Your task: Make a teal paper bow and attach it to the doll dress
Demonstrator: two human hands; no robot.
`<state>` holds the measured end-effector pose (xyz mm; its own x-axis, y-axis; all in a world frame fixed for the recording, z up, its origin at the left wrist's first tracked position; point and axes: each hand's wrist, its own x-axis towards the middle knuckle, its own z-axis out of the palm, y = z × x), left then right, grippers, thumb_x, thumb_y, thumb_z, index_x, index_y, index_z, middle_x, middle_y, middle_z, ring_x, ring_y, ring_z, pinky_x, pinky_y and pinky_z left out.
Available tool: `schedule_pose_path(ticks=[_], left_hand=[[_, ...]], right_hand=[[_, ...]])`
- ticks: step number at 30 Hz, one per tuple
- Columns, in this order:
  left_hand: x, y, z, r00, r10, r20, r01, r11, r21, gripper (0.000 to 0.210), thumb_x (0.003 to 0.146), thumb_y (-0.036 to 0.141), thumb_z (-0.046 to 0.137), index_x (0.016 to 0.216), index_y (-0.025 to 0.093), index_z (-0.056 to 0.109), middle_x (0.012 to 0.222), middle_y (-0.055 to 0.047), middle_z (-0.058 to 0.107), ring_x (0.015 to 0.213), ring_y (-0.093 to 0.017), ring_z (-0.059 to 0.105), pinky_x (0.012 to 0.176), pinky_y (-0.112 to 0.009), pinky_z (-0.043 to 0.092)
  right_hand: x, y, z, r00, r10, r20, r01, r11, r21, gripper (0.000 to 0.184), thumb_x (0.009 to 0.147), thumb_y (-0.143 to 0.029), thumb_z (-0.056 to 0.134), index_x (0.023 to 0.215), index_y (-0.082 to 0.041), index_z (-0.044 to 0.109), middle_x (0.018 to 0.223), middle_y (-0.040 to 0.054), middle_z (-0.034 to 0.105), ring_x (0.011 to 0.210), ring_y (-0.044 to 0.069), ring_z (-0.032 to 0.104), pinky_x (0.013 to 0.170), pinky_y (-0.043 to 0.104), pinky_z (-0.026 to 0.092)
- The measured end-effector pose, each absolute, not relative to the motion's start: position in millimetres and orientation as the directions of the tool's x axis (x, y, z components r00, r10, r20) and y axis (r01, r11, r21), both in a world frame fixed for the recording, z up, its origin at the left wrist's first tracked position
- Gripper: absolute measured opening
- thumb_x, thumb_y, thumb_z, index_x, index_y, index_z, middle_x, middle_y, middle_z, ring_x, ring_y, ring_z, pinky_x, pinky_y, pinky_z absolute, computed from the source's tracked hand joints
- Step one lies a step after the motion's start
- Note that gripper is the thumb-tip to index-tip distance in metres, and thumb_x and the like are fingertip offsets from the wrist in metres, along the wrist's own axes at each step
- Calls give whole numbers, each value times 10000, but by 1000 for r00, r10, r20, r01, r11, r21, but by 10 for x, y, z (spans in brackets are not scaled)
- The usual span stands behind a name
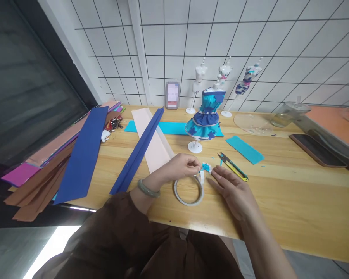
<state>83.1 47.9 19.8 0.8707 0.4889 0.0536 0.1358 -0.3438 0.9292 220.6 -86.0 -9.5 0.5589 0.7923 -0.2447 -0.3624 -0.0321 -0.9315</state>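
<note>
My left hand has thumb and fingertips closed in a pinch on the left edge of a small gathered piece of turquoise paper. Part of that piece is hidden by the fingers. On its right side, the fingertips of my right hand lie stretched out, close to or touching its whitish edge. A short strip of white tape hangs below the piece. Just under it, a roll of tape lies flat on the table. Yellow-handled thread snips rest to the right, beyond my right hand.
A small dress form in a blue ruffled dress stands behind my hands. Blue, pale pink and turquoise paper lie around, with a paper stack at left. A dark phone is at right.
</note>
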Motion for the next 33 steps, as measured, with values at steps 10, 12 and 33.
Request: schedule_pose_path(ticks=[10, 12, 33], left_hand=[[825, 464, 235, 881, 472, -33, 147, -208, 967, 160, 734, 269, 556, 709, 118, 601, 678, -25, 629, 634, -102, 555, 594, -205, 414], [825, 471, 228, 886, 460, -50, 160, -203, 966, 153, 724, 263, 567, 701, 116, 601, 661, -20, 618, 614, -96, 542, 577, -201, 407], [830, 487, 210, 917, 353, -185, 166, 84, 983, 241, 714, 350, 627, 710, 111, 599, 695, -48, 650, 663, -123, 607, 661, -260, 482]], right_hand=[[1919, -927, 7, 455, 884, -107, 117, -178, -977, 315, 684, -485, 636, 741, -176, 639, 721, 50, 631, 695, 191, 538, 634, 283, 402], [1912, -925, 3, 445, 890, -100, 164, -190, -968, 307, 692, -483, 621, 694, -176, 617, 651, 26, 590, 629, 166, 501, 581, 267, 371], [2649, -970, 55, 563, 795, 225, 754, -383, -534, 257, 815, -394, 481, 898, -220, 651, 922, 61, 672, 789, 226, 582, 646, 298, 390]])
